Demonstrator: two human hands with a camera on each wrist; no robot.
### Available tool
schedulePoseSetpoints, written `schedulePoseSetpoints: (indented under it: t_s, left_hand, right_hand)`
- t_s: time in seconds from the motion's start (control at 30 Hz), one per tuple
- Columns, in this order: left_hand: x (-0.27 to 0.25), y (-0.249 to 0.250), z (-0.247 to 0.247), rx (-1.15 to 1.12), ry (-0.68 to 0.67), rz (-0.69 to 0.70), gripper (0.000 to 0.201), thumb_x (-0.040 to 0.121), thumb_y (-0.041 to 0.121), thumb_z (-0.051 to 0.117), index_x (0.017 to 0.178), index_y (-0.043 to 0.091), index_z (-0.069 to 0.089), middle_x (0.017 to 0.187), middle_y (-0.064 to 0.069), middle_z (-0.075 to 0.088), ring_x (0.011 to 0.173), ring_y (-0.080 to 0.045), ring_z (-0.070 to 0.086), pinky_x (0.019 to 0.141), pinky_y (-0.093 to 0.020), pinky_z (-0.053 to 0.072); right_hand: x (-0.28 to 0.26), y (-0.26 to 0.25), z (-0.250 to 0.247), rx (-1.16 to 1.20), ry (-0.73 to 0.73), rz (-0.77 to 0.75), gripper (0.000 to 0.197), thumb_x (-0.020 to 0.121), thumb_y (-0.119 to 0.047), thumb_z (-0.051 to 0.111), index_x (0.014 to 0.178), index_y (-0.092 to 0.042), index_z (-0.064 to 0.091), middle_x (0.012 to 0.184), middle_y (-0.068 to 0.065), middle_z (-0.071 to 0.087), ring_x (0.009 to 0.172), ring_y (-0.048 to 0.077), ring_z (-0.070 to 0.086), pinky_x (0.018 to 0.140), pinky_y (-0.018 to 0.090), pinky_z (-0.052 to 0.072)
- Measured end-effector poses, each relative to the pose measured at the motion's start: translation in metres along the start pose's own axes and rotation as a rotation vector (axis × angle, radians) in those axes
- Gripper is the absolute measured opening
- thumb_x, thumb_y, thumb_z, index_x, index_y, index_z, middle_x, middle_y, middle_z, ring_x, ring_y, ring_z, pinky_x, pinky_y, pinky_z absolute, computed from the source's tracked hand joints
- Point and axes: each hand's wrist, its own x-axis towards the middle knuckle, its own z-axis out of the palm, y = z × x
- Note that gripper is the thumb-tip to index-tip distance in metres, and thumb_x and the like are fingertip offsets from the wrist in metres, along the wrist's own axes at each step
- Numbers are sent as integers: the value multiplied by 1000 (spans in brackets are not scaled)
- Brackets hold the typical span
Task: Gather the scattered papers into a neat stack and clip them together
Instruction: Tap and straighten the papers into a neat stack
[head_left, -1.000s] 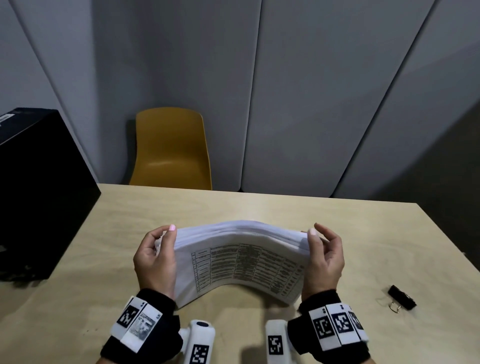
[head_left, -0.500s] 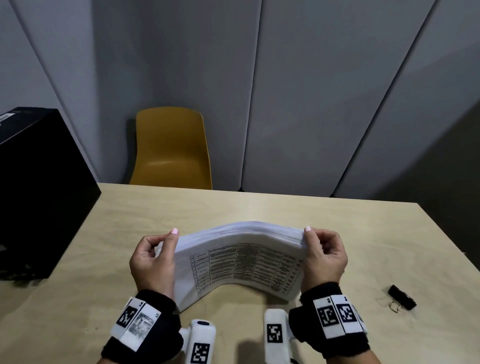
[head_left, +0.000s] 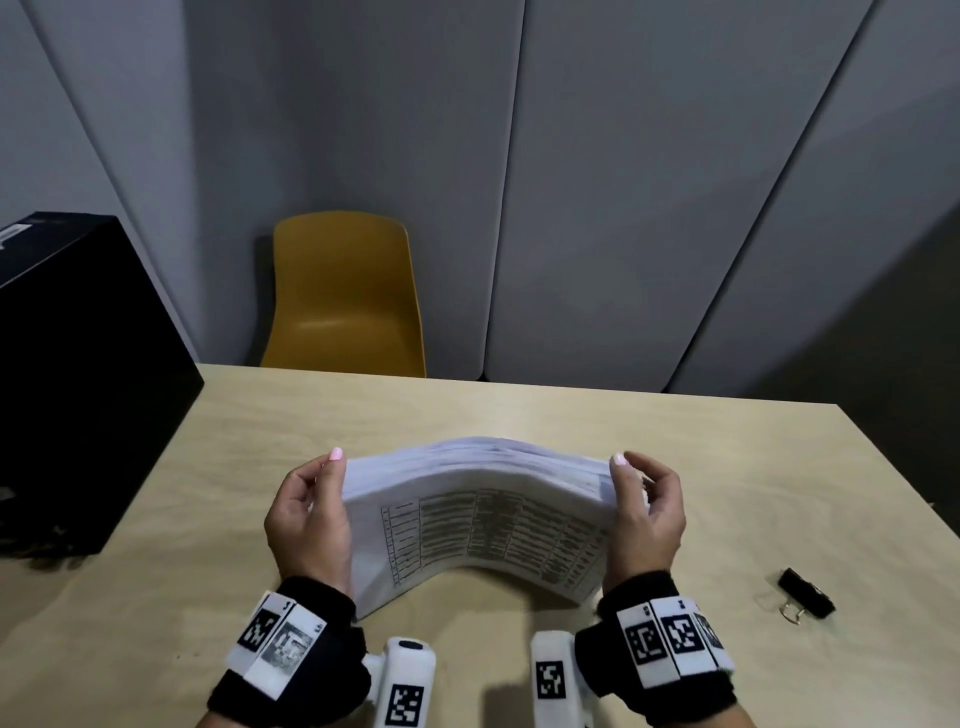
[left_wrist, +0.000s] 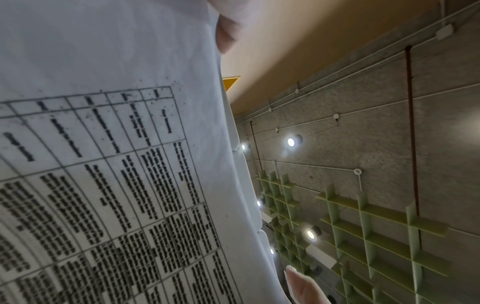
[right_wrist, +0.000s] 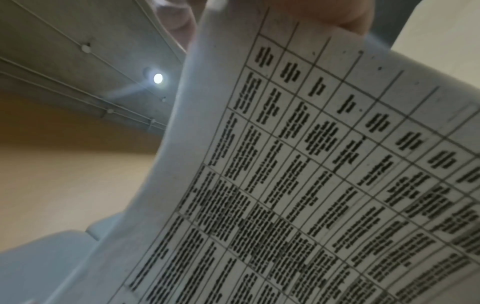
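Observation:
A stack of white papers (head_left: 483, 525) with a printed table on the near sheet stands on edge on the wooden table (head_left: 701, 467), bowed into an arch. My left hand (head_left: 311, 519) grips its left end, thumb on the near side. My right hand (head_left: 641, 514) grips its right end the same way. The printed sheet (left_wrist: 103, 164) fills the left wrist view, and the same sheet (right_wrist: 311, 174) fills the right wrist view. A black binder clip (head_left: 805, 592) lies on the table to the right of my right hand, apart from the stack.
A black box (head_left: 78, 374) sits on the table's left side. A yellow chair (head_left: 345, 296) stands behind the far edge, against grey wall panels. The table's right edge runs close past the clip.
Both hands have shifted slightly along the stack's ends, and the right fingers have curled closer around the edge. The stack stays bowed in the same place.

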Motion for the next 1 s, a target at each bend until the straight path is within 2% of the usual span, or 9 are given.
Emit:
schedulePoseSetpoints:
  t_s: [0.13, 0.27, 0.4, 0.5, 0.63, 0.7, 0.8, 0.9, 1.0]
  left_hand:
    - [4, -7, -1, 22, -3, -21, 30, 74, 40, 68, 59, 17, 55, 69, -4, 55, 74, -26, 54, 68, -37, 44]
    - [6, -8, -1, 56, 8, -37, 36, 66, 54, 65, 58, 19, 55, 72, -9, 57, 73, -30, 56, 68, -41, 47]
    - [7, -6, 0, 37, 11, -51, 29, 76, 40, 65, 60, 19, 54, 71, -4, 55, 77, -28, 54, 69, -38, 44]
    - [6, -2, 1, 46, -9, -59, 38, 73, 53, 59, 57, 19, 54, 69, -7, 55, 75, -31, 57, 67, -38, 45]
    - [2, -3, 3, 54, -36, -54, 40, 78, 46, 62, 56, 15, 48, 63, -9, 54, 67, -29, 58, 63, -35, 44]
    - [3, -2, 4, 59, -38, -57, 43, 75, 52, 60, 55, 15, 51, 63, -9, 55, 66, -29, 59, 64, -36, 46]
    - [5, -3, 3, 60, -27, -75, 45, 70, 53, 64, 54, 13, 48, 65, -11, 53, 66, -27, 55, 64, -35, 43]
    - [9, -3, 3, 58, -29, -46, 41, 72, 49, 64, 51, 16, 51, 65, -9, 51, 69, -26, 53, 66, -35, 42]
    - [10, -3, 3, 64, -26, -11, 37, 68, 57, 59, 57, 21, 60, 68, -6, 56, 75, -27, 55, 70, -38, 46]
  right_hand:
    - [0, 1, -1, -46, -11, 6, 23, 62, -37, 62, 82, -29, 59, 85, -13, 58, 81, 11, 56, 78, 26, 44]
    - [3, 4, -2, -15, -1, -6, 31, 58, -48, 60, 80, -27, 60, 84, -7, 60, 77, 4, 56, 72, 18, 45]
    - [4, 7, -2, -62, 6, 28, 30, 59, -47, 61, 75, -22, 59, 76, -4, 59, 72, 15, 55, 72, 29, 46]
    - [6, 7, -3, 0, 13, 56, 35, 58, -55, 58, 69, -21, 57, 71, -4, 55, 68, 12, 50, 66, 26, 41]
    - [4, 8, -1, -17, -12, 73, 19, 65, -41, 62, 66, -22, 58, 67, -3, 55, 65, 17, 52, 66, 29, 44]
    - [4, 8, 0, -18, -16, 58, 20, 67, -42, 62, 66, -22, 58, 70, -4, 56, 66, 14, 52, 65, 28, 43]
    - [4, 8, 0, -16, -27, 12, 21, 66, -43, 66, 70, -24, 57, 75, -6, 58, 67, 5, 54, 65, 22, 44]
    - [3, 11, -2, -17, -27, -15, 36, 53, -53, 64, 76, -26, 58, 81, -2, 60, 75, 13, 57, 69, 21, 47]
    - [-1, 9, -5, 16, -51, -116, 45, 59, -51, 62, 97, -28, 55, 91, -8, 59, 88, 11, 56, 74, 9, 43]
